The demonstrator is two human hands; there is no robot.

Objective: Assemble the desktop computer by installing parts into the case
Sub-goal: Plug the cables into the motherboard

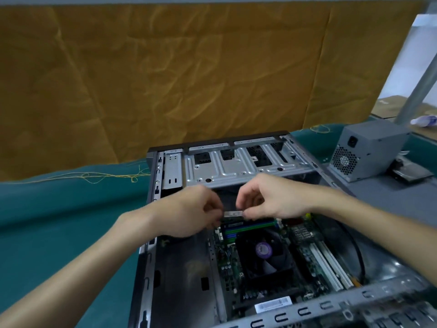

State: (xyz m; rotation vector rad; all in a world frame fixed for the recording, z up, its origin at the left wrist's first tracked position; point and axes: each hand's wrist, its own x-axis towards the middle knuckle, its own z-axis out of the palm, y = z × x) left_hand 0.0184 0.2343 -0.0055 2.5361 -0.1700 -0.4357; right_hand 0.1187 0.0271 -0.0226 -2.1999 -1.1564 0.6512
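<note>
An open desktop case lies on its side, with the motherboard and a black CPU fan inside. Over the blue and green memory slots both hands hold a memory stick by its ends. My left hand pinches the left end and my right hand pinches the right end. The stick sits just above the slots; whether it touches one is hidden by my fingers.
A grey power supply stands on the table to the right of the case, with a dark part beside it. The metal drive cage spans the case's far end. Green cloth covers the table on the left; brown paper hangs behind.
</note>
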